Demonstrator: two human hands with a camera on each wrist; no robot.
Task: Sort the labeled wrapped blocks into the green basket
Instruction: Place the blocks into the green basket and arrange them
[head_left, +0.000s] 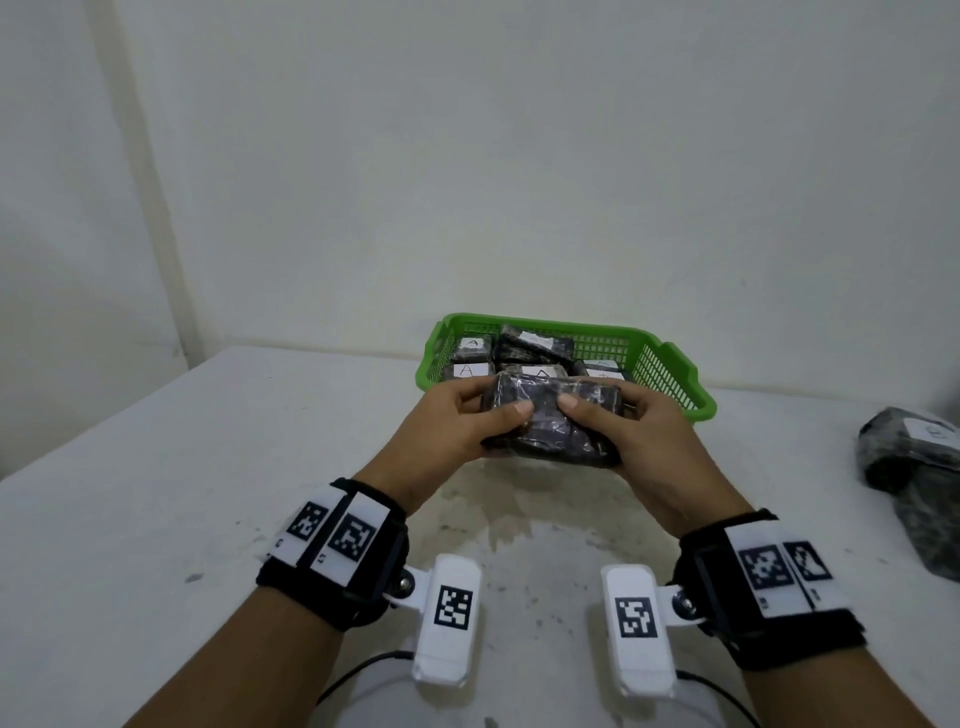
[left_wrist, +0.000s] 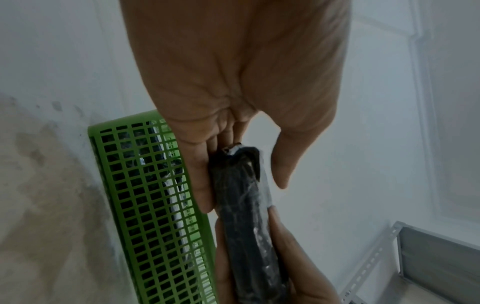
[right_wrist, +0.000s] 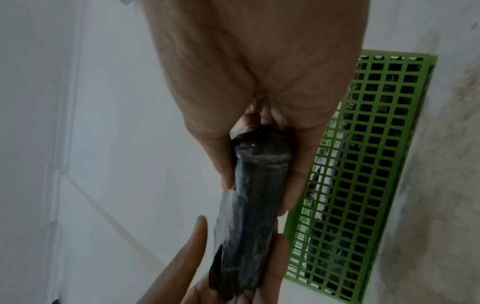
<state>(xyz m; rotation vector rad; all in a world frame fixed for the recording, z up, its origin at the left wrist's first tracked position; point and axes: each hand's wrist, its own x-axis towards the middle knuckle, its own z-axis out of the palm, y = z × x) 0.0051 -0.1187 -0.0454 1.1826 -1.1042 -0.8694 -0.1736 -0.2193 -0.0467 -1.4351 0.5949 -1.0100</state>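
Note:
A dark plastic-wrapped block (head_left: 550, 423) is held level above the table, just in front of the green basket (head_left: 670, 374). My left hand (head_left: 462, 423) grips its left end and my right hand (head_left: 623, 423) grips its right end, thumbs on top and fingers underneath. No label shows on its upper face. The left wrist view has the block (left_wrist: 244, 205) edge-on between thumb and fingers, with the basket wall (left_wrist: 145, 205) beside it. In the right wrist view the block (right_wrist: 249, 205) is again edge-on. Several wrapped blocks with white "A" labels (head_left: 470, 370) lie inside the basket.
More dark wrapped blocks (head_left: 914, 467), one with a white label, lie at the table's right edge. The white table (head_left: 156, 467) meets a pale wall behind the basket. A grey metal shelf frame (left_wrist: 428, 257) shows in the left wrist view.

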